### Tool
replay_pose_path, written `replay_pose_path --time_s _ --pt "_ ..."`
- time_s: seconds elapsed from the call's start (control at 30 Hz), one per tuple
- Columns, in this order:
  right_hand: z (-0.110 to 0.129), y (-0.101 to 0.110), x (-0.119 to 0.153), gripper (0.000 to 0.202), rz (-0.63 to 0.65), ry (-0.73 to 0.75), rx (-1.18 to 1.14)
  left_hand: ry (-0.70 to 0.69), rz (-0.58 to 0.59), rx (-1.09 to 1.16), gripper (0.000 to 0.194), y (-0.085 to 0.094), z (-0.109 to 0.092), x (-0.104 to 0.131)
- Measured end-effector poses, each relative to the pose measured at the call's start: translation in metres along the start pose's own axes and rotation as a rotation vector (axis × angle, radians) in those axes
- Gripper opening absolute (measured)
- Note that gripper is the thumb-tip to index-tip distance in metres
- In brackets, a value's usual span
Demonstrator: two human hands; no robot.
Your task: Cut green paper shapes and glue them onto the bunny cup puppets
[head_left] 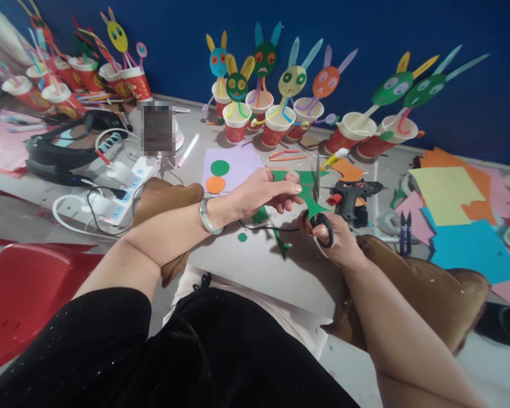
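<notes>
Pinched in my left hand (272, 190) is a piece of green paper (306, 192) with a ragged cut edge. My right hand (334, 235) grips a pair of scissors (317, 177) by its black handles, and the blades point up at the paper. Under my hands, green scraps (283, 248) and a tiny green disc (242, 237) lie on the table. Just left of my left hand, a green circle (220, 168) and an orange circle (215, 185) rest on a lilac sheet (242, 158).
Red paper cups (279, 126) with rabbit-like paper faces line the back. Right of my hands lie a glue gun (355, 198), purple-handled cutters (405, 233) and coloured sheets (471, 249). A power strip (131, 190) with cables is at left; brown cushions (420, 283) flank me.
</notes>
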State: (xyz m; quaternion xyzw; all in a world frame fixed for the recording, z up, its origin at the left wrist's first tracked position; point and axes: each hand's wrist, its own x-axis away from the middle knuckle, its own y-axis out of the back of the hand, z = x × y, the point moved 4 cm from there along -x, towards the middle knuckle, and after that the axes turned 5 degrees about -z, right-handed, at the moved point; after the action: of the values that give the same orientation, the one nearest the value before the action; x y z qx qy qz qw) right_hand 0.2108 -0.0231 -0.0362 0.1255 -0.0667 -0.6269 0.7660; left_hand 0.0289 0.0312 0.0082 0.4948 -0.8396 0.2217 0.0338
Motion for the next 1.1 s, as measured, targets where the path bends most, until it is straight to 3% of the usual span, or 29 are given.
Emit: replay_pose_path --time_s 0.17,0.43,1.1 --pt "0.004 -0.002 0.0 0.079 0.001 -0.003 -0.026 -0.023 0.038 0.021 0.023 0.001 0.001 -0.001" --pt "0.005 -0.002 0.001 0.078 0.03 0.014 -0.029 -0.027 0.061 -0.015 0.042 0.002 0.004 -0.002" --pt "0.013 0.003 0.004 0.077 0.075 -0.019 0.008 -0.042 0.105 -0.039 0.046 0.005 -0.001 0.0"
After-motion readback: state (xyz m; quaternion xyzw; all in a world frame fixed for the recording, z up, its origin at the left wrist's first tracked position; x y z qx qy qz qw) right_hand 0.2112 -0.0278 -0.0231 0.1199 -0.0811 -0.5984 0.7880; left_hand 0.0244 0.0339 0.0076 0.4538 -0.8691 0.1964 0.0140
